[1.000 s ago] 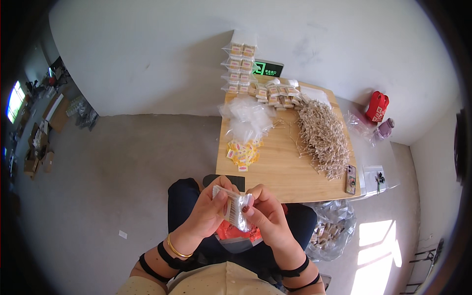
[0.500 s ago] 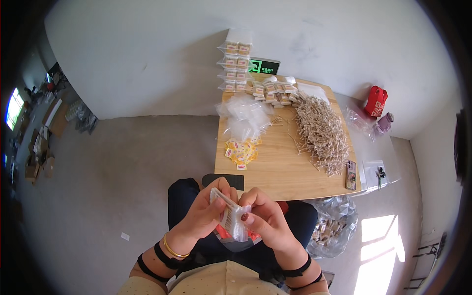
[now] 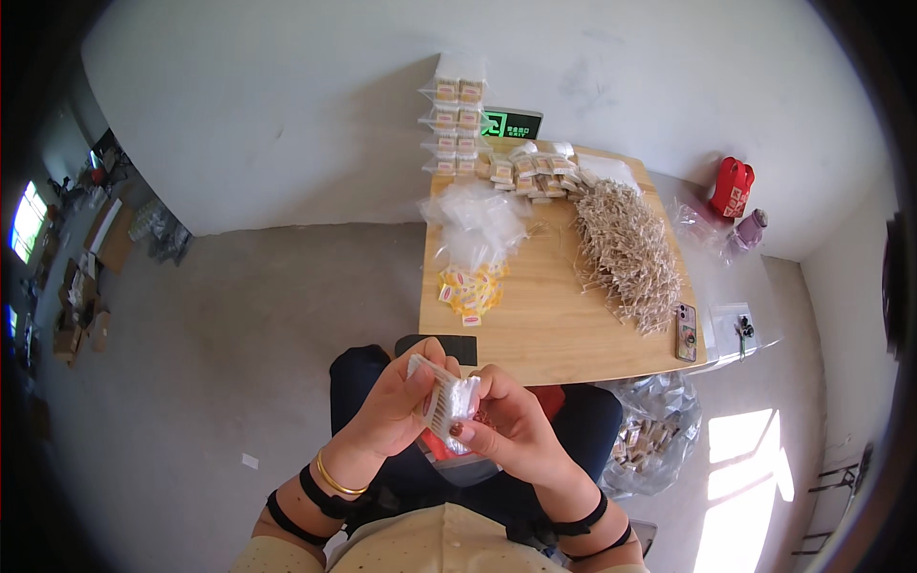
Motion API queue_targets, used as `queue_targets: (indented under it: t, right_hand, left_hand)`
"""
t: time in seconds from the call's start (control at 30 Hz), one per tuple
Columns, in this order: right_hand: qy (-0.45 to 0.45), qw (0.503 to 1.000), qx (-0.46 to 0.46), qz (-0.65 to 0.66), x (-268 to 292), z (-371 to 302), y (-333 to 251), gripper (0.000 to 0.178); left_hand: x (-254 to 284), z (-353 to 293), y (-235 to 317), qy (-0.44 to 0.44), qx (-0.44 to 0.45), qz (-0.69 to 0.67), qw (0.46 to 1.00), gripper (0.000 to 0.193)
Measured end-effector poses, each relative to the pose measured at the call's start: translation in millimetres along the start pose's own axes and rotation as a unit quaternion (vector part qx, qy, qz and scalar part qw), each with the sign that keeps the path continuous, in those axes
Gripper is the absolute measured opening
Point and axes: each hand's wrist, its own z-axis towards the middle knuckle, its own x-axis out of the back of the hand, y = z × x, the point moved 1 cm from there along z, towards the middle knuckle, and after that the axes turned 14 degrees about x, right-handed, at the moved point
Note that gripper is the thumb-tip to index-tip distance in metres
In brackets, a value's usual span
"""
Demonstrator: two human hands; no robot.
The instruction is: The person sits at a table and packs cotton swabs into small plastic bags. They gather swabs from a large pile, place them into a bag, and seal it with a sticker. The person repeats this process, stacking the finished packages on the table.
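Observation:
Above my lap, both hands grip a small clear bag of cotton swabs [image 3: 441, 408]; the sticks show in a row through the plastic. My left hand [image 3: 390, 411] is closed round its left side, thumb across the front. At the bag's right side my right hand [image 3: 518, 430] pinches the shiny plastic between thumb and fingers. Ahead on the wooden table [image 3: 535, 325] lie small yellow-and-white cards [image 3: 470, 290] and a heap of empty clear bags [image 3: 478, 224]. A large pile of loose cotton swabs [image 3: 626, 253] covers the table's right side.
Filled swab packets [image 3: 535, 174] lie at the table's back, beside a tall stack of bagged packs [image 3: 458, 119]. A phone [image 3: 687, 332] rests by the right edge. Below that edge stands a clear sack of packets [image 3: 654, 439]. A red bag [image 3: 733, 188] sits farther right.
The swab bag has turned a little, showing more of its front. My right fingers have shifted slightly along its edge. The view has moved slightly.

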Motion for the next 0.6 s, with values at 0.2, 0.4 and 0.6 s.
queue_targets:
  t: [0.2, 0.4, 0.6]
  right_hand:
    - [-0.028, 0.999, 0.006, -0.019, 4, -1, 2, 0.017]
    - [-0.019, 0.998, -0.032, 0.043, 7, 5, -2, 0.015]
    - [-0.030, 0.999, -0.028, 0.026, 13, 4, 5, 0.011]
  left_hand:
    - [-1, 0, -1, -0.006, 0.004, 0.001, 1.000, 0.038]
    - [-1, 1, 1, -0.009, -0.008, 0.021, 1.000, 0.036]
    - [2, 0, -2, -0.010, -0.010, 0.033, 0.999, 0.035]
